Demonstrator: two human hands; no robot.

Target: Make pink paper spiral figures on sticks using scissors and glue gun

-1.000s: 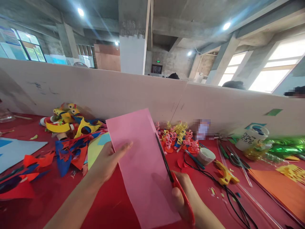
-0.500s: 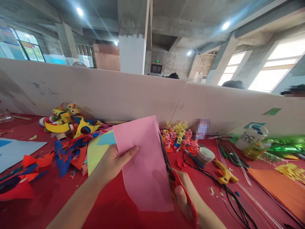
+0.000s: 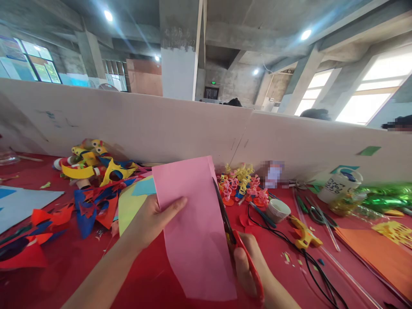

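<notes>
My left hand [image 3: 161, 216] is closed on the left edge of a pink sheet of paper [image 3: 196, 214], thumb on top and fingers hidden behind. The sheet is held up over the red tabletop, its lower left side cut in a curve. In my right hand [image 3: 249, 257] is a pair of scissors [image 3: 240, 242] with red handles and dark blades. The blades lie along the sheet's right edge and point up and away from me. Behind the pink sheet, yellow and light blue paper [image 3: 143, 186] partly shows.
Colourful paper scraps [image 3: 96, 206] and yellow paper figures [image 3: 88, 154] pile up at left. Curled paper flowers [image 3: 241, 182] stand by the white partition [image 3: 128, 120]. On the right are a white cup [image 3: 278, 210], a yellow glue gun [image 3: 304, 234] with black cord, and orange paper [image 3: 376, 257].
The pink sheet's lower end hangs slightly lower. The scissor blades have closed more along the right edge, and the right hand has shifted slightly. My left hand keeps its hold.
</notes>
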